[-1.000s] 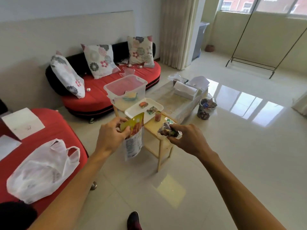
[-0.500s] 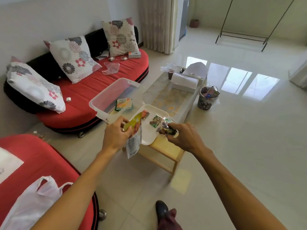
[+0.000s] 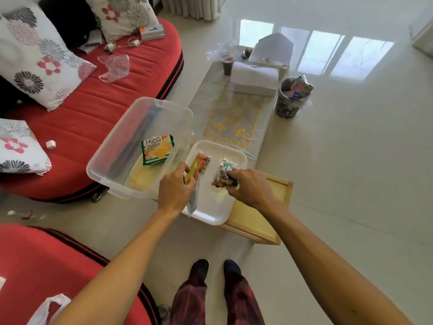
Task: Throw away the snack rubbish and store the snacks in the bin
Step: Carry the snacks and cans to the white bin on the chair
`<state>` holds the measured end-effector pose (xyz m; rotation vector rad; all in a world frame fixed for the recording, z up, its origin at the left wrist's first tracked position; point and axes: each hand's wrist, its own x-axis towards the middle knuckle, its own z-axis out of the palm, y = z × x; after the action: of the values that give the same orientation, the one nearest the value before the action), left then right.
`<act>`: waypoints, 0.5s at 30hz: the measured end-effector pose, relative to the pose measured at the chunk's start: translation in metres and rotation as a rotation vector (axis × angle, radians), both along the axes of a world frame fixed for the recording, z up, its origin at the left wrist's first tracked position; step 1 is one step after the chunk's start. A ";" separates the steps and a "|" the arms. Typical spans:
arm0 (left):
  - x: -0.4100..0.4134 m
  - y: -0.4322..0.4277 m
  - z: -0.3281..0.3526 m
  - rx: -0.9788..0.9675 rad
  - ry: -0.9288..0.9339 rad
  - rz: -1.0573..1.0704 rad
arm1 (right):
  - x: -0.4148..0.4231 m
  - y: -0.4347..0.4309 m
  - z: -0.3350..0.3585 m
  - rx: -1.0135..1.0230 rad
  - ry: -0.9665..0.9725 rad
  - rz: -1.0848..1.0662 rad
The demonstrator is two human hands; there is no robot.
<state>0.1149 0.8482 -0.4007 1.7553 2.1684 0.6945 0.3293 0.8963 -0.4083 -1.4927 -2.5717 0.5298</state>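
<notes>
My left hand [image 3: 174,190] pinches a yellow and white snack pouch [image 3: 193,195] by its top, over the left edge of the white tray [image 3: 212,213]. My right hand [image 3: 250,187] grips a crumpled dark wrapper [image 3: 222,178] above the tray. A small orange snack packet [image 3: 203,162] lies on the tray's far side. To the left stands the clear plastic bin [image 3: 121,146], holding a green and orange snack pack [image 3: 157,149]. A patterned waste basket [image 3: 290,99] full of wrappers stands on the floor at the far right of the table.
The tray and bin rest on a small wooden table [image 3: 262,221] next to a low coffee table [image 3: 234,113] with a white box [image 3: 255,78] and a cup [image 3: 227,66]. Red sofas [image 3: 93,113] with cushions line the left. My feet [image 3: 215,268] stand on the tiled floor.
I have stepped up to the table and the view has tilted down. Both hands, still holding the pouch and the wrapper, now hang over the tray.
</notes>
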 end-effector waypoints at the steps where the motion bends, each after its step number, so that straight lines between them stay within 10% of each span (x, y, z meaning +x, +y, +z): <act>1: -0.003 0.011 -0.007 0.014 0.023 -0.023 | -0.008 0.008 -0.010 -0.006 -0.006 0.002; 15: 0.007 0.106 -0.131 -0.189 -0.011 -0.006 | -0.067 0.059 -0.157 -0.145 -0.191 -0.016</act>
<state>0.1221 0.9541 -0.5322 1.6565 2.1427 0.4783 0.2628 0.9548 -0.5654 -1.6850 -2.7129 0.6120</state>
